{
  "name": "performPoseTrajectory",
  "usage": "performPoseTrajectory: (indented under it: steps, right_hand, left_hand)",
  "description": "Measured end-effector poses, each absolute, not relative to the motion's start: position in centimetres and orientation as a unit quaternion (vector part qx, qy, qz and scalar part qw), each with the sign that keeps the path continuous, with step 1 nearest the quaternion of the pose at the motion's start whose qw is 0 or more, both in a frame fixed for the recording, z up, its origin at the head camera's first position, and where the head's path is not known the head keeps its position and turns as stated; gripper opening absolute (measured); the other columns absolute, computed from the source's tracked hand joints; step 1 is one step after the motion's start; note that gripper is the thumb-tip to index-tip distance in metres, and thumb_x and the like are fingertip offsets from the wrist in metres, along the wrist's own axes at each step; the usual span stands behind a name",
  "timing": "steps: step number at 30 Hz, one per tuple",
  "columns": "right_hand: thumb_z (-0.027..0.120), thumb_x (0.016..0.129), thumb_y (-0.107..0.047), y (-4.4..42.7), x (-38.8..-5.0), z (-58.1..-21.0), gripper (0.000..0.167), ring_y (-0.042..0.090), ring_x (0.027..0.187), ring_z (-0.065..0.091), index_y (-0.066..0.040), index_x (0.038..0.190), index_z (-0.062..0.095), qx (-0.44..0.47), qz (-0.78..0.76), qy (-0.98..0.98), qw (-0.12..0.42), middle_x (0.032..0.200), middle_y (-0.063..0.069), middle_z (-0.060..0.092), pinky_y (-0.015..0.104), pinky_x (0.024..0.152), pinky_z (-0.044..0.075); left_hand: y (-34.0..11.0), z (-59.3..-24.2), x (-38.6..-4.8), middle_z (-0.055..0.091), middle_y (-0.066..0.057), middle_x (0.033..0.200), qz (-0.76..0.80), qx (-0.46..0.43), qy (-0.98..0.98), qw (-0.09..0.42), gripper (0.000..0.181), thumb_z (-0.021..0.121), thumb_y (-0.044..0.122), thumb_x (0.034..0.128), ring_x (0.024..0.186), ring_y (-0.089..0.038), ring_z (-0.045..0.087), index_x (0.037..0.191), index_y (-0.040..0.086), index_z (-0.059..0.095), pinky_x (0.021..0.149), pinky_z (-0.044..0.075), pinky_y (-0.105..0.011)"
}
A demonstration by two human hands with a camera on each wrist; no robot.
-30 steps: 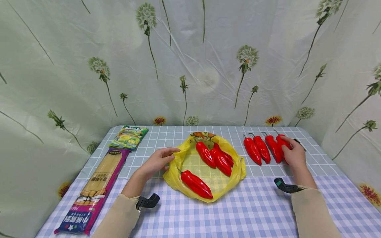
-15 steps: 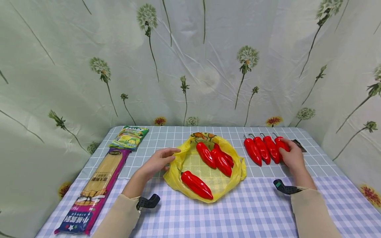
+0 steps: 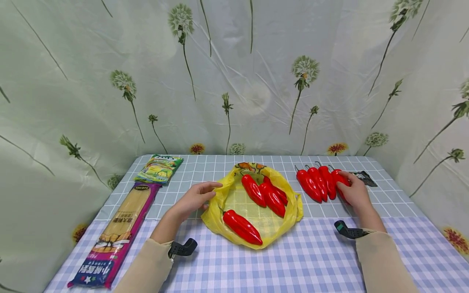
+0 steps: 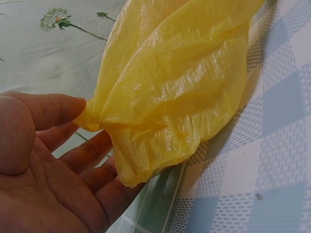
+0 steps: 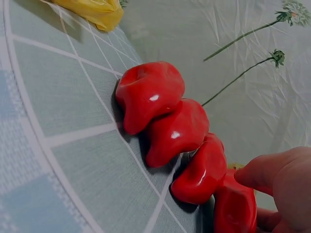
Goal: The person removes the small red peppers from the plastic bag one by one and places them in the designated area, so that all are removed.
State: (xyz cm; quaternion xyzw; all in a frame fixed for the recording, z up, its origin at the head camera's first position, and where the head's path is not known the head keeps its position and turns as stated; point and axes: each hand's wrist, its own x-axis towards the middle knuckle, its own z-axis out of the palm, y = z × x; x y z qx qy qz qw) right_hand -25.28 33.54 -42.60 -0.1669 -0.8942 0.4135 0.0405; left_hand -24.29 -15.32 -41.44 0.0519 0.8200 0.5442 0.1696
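Note:
My left hand (image 3: 194, 200) pinches the left rim of a yellow plastic bag (image 3: 211, 215); in the left wrist view the thumb and fingers of that hand (image 4: 58, 162) hold a corner of the bag (image 4: 170, 87). Several red peppers lie inside, one (image 3: 242, 228) near the front. On the right, four red peppers stand side by side, tips toward me. My right hand (image 3: 356, 195) grips the rightmost pepper (image 3: 337, 177). In the right wrist view the thumb of this hand (image 5: 286, 187) lies against that pepper (image 5: 235, 208), which touches its neighbour (image 5: 204, 172).
At the left lie a long noodle pack (image 3: 122, 219) and a green-yellow packet (image 3: 158, 169). A small black packet (image 3: 364, 178) lies behind my right hand. The table has a checked cloth (image 3: 286, 260), with a patterned curtain (image 3: 256, 101) behind it.
My right hand has moved left with the rightmost pepper, and the row has shifted left and closed up. More of the black packet shows. My left hand has stayed on the bag.

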Motion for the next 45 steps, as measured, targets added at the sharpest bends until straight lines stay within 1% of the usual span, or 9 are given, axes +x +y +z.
performPoseTrajectory:
  steps: [7,12,16,20,26,29,32,40,45]
  right_hand:
    - [0.044,0.103,-0.021,33.4,-25.5,-42.5,0.055,0.051,0.140,0.033,-0.004,0.155,0.032,-0.170,0.411,-0.894,0.041,0.156,0.032,0.031,0.060,0.110,0.039]
    - [0.045,0.103,-0.022,33.2,-25.5,-41.9,0.054,0.052,0.142,0.028,-0.004,0.153,0.035,-0.165,0.410,-0.896,0.049,0.156,0.033,0.029,0.063,0.111,0.036]
    - [0.045,0.102,-0.023,32.9,-25.5,-41.1,0.053,0.052,0.146,0.024,-0.005,0.152,0.038,-0.160,0.410,-0.896,0.059,0.158,0.033,0.027,0.065,0.113,0.031]
    - [0.044,0.101,-0.024,32.1,-25.3,-40.3,0.052,0.050,0.147,0.024,-0.008,0.150,0.042,-0.155,0.410,-0.896,0.074,0.159,0.030,0.028,0.066,0.114,0.029]
    - [0.047,0.101,-0.025,30.5,-24.8,-38.6,0.052,0.049,0.145,0.027,-0.012,0.151,0.043,-0.138,0.404,-0.900,0.088,0.160,0.026,0.029,0.068,0.109,0.035]
    - [0.048,0.101,-0.026,29.6,-24.5,-37.7,0.050,0.047,0.147,0.026,-0.014,0.150,0.043,-0.127,0.415,-0.896,0.094,0.162,0.024,0.028,0.069,0.108,0.034]
    - [0.048,0.102,-0.026,28.9,-24.2,-37.0,0.049,0.046,0.148,0.024,-0.015,0.149,0.045,-0.111,0.423,-0.893,0.104,0.162,0.022,0.028,0.071,0.109,0.031]
    - [0.052,0.101,-0.024,27.1,-23.2,-35.2,0.044,0.040,0.145,0.033,-0.015,0.143,0.051,-0.066,0.449,-0.877,0.156,0.156,0.017,0.041,0.064,0.113,0.032]
    - [0.054,0.100,-0.022,25.7,-22.7,-34.5,0.042,0.038,0.141,0.039,-0.013,0.142,0.053,-0.036,0.451,-0.874,0.175,0.152,0.016,0.046,0.063,0.108,0.040]
  left_hand:
    - [-15.3,-41.5,-24.3,0.058,-0.005,0.140,0.542,0.051,0.821,0.171,0.033,0.055,0.018,0.1011,0.094,-0.021,0.055,0.132,0.023,0.063,0.069,0.047,-0.026]
    - [-15.3,-41.5,-24.3,0.059,-0.006,0.140,0.544,0.052,0.820,0.171,0.033,0.055,0.017,0.1010,0.096,-0.020,0.056,0.132,0.023,0.063,0.068,0.047,-0.026]
    - [-15.3,-41.6,-24.3,0.059,-0.006,0.140,0.545,0.051,0.819,0.171,0.033,0.055,0.017,0.1010,0.095,-0.020,0.056,0.132,0.023,0.063,0.068,0.047,-0.026]
    - [-15.3,-41.6,-24.3,0.060,-0.006,0.139,0.545,0.051,0.819,0.171,0.033,0.055,0.017,0.1009,0.094,-0.020,0.056,0.132,0.023,0.063,0.068,0.047,-0.026]
    - [-15.3,-41.5,-24.3,0.059,-0.006,0.139,0.544,0.053,0.819,0.171,0.033,0.055,0.017,0.1009,0.091,-0.020,0.055,0.133,0.023,0.063,0.067,0.046,-0.026]
    - [-15.2,-41.5,-24.3,0.059,-0.006,0.139,0.543,0.053,0.821,0.171,0.033,0.055,0.017,0.1010,0.091,-0.020,0.055,0.132,0.023,0.063,0.067,0.046,-0.026]
    - [-15.2,-41.5,-24.3,0.059,-0.006,0.140,0.541,0.052,0.822,0.171,0.033,0.055,0.017,0.1009,0.092,-0.020,0.055,0.132,0.023,0.063,0.067,0.047,-0.026]
    - [-15.3,-41.5,-24.3,0.059,-0.007,0.139,0.541,0.055,0.822,0.170,0.034,0.054,0.017,0.1009,0.091,-0.020,0.055,0.133,0.022,0.063,0.067,0.046,-0.026]
    - [-15.4,-41.4,-24.2,0.059,-0.007,0.139,0.542,0.058,0.821,0.168,0.034,0.054,0.017,0.1012,0.093,-0.020,0.055,0.134,0.022,0.062,0.067,0.047,-0.026]
